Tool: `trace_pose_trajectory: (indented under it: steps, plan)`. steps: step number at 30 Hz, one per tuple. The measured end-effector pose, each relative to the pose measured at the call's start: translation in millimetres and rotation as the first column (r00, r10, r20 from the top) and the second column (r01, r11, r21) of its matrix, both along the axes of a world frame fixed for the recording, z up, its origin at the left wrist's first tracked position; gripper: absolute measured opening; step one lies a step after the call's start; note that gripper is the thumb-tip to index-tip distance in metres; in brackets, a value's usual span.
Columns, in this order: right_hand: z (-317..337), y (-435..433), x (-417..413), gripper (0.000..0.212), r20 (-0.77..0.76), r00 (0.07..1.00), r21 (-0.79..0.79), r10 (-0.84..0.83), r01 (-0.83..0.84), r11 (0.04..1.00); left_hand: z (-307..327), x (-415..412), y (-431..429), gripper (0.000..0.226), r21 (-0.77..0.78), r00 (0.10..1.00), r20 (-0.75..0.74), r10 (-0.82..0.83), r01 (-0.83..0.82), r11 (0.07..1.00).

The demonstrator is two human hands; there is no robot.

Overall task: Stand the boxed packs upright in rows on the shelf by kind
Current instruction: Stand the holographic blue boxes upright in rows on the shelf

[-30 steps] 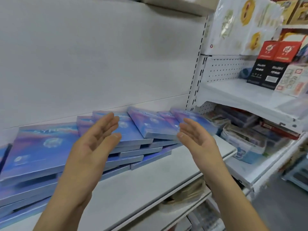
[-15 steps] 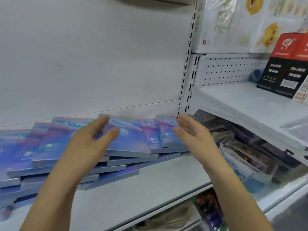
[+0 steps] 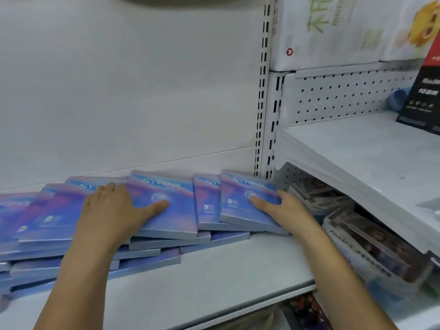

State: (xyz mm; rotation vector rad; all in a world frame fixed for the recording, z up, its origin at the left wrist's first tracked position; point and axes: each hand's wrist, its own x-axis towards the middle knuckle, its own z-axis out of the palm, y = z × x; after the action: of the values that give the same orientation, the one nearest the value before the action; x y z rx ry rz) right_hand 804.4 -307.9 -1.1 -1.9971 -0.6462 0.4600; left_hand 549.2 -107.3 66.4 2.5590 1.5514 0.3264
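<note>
Several flat blue-purple boxed packs lie flat and overlapped along the back of the white shelf (image 3: 226, 270). My left hand (image 3: 112, 213) is on the middle pack (image 3: 171, 217), thumb on its face and fingers curled over its left edge. My right hand (image 3: 288, 210) holds the rightmost pack (image 3: 240, 210), thumb on its face and fingers round its right edge. That pack leans on the one to its left. No pack stands upright.
A slotted upright post (image 3: 263, 91) bounds the shelf on the right. Beyond it a higher white shelf (image 3: 357, 158) carries a black-and-red box (image 3: 426, 96), with picture packs (image 3: 371, 246) below and white bags (image 3: 333, 27) above. The shelf front is bare.
Both hands have moved forward from mid-air down onto the packs, and each now holds one. The view has come closer and shifted left.
</note>
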Motion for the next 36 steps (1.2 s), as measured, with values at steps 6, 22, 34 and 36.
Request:
trace_pose_trajectory:
  steps: [6,22,34,36]
  plan:
    - [3,11,-3,0.05,0.056,0.998,0.265,-0.043,0.027,0.964,4,5,-2,0.089,-0.057,0.997,0.077,0.005,-0.001,0.998]
    - [43,28,-47,0.05,-0.289,0.823,0.756,0.488,-0.116,0.644,4,-100,-6,0.031,-0.181,0.221,0.969,0.108,0.343,0.922]
    - [56,121,-227,0.05,-0.279,0.642,0.714,0.714,-0.358,0.601,-27,-307,-1,0.026,-0.211,-0.055,0.975,0.217,0.096,0.973]
    - [55,141,-274,0.049,-0.279,0.613,0.724,0.739,-0.37,0.581,-31,-360,2,0.029,-0.208,-0.053,0.976,0.211,0.052,0.977]
